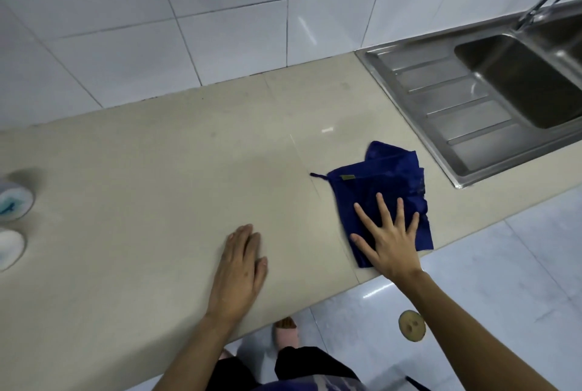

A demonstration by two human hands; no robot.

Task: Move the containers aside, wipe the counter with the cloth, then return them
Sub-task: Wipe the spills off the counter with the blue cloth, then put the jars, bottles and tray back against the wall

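Head camera looks steeply down at the near counter (157, 170) from above.

Wide open counter (151, 151) through the middle, only 2 containers (12, 201) parked far left, sink (491, 88) far right, blue cloth (381, 186) just beside the sink.

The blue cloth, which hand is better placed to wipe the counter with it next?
Right. The right hand lies spread flat on the blue cloth, while the left hand rests on the bare counter beside it.
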